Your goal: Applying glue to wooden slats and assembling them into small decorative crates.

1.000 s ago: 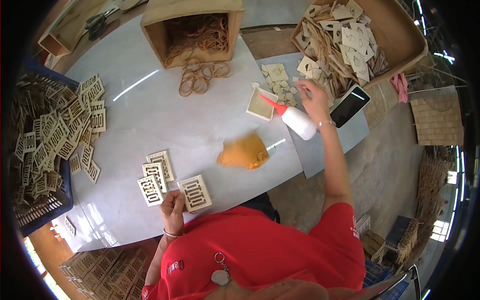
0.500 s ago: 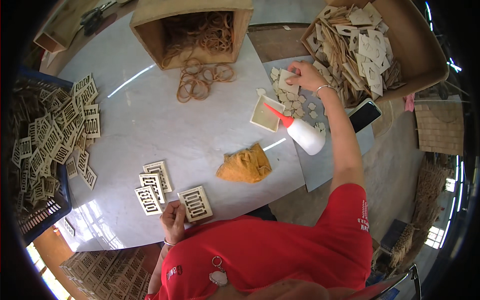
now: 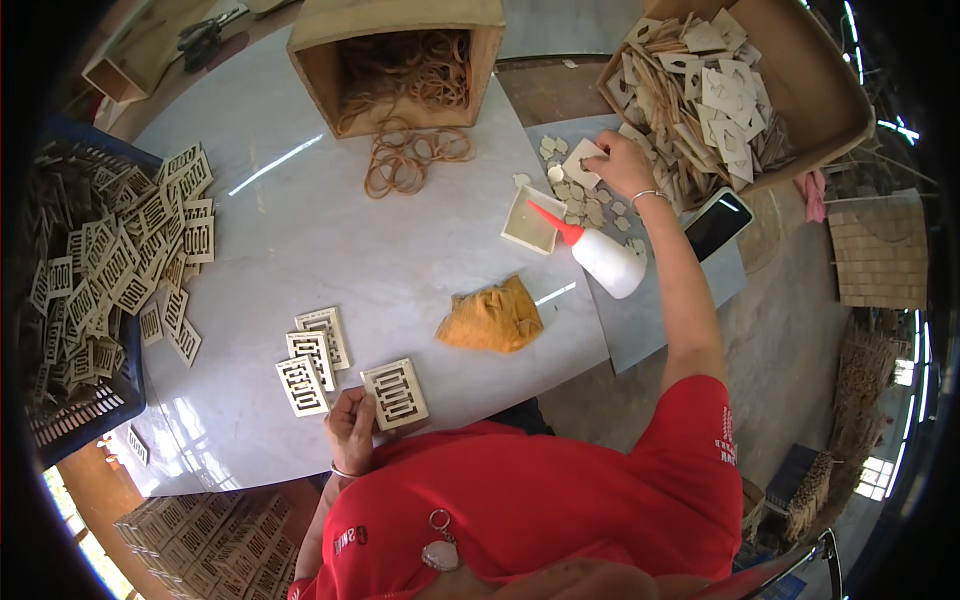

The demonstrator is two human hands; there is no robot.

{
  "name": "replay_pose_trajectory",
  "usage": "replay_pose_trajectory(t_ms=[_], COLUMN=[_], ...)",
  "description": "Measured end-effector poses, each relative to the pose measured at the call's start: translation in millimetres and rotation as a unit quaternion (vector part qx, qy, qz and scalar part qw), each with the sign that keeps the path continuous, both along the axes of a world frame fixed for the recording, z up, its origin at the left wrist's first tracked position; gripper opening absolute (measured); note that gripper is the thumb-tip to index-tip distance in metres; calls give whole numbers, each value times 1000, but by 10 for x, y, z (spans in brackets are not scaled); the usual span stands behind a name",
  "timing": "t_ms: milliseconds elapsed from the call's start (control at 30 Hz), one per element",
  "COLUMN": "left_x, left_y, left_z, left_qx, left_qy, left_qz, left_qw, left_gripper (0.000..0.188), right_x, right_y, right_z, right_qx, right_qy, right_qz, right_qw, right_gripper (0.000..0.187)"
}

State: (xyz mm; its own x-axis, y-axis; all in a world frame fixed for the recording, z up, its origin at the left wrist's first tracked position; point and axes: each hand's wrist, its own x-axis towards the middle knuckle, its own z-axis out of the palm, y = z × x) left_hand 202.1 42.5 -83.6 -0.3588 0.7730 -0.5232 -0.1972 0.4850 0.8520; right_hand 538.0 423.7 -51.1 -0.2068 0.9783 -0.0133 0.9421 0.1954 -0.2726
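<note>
My left hand [image 3: 350, 425] is closed at the near table edge, its thumb and fingers gripping the left edge of a slotted wooden plate [image 3: 395, 393]. Just left of it, several similar slotted plates [image 3: 302, 385] lie overlapping on the table. At the far right, my right hand [image 3: 625, 165] pinches a pale, flat square wooden piece [image 3: 581, 160] above a scatter of small wooden cutouts [image 3: 595, 205]. Nearer than that hand lies a white glue bottle [image 3: 610, 265] with a red nozzle, its tip over a shallow pale tray [image 3: 524, 222].
A crumpled orange-brown cloth [image 3: 490, 318] lies mid-table. A wooden box [image 3: 310, 70] at the back spills rubber bands [image 3: 390, 175]. At far right stand a carton [image 3: 830, 130] of flat wooden pieces and a phone [image 3: 720, 225]. A blue crate [image 3: 100, 420] piled with slotted plates stands left.
The view has shifted slightly. My right hand has tilted the square piece a little, and a round pale cutout shows just below it. My left hand stays on the slotted plate.
</note>
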Motion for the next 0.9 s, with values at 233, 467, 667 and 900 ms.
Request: replay_pose_trajectory(t_ms=[233,467,667,900], left_x=[-1,-2,40,2], left_y=[-21,-68,-79,-183], left_z=[-76,-120,-80,101], left_qx=[67,71,96,119], left_qy=[50,35,38,367], left_qz=[-14,-23,-31,-154], left_qw=[996,997,994,910], left_gripper=[16,15,18,35], right_x=[182,-145,-392,-1498], right_y=[-130,-483,-642,-1761], right_z=[143,531,467,408], right_qx=[15,91,108,49], right_qy=[192,67,107,218], right_qz=[-56,-85,4,293], right_qw=[980,990,988,930], right_gripper=[25,31,14,14])
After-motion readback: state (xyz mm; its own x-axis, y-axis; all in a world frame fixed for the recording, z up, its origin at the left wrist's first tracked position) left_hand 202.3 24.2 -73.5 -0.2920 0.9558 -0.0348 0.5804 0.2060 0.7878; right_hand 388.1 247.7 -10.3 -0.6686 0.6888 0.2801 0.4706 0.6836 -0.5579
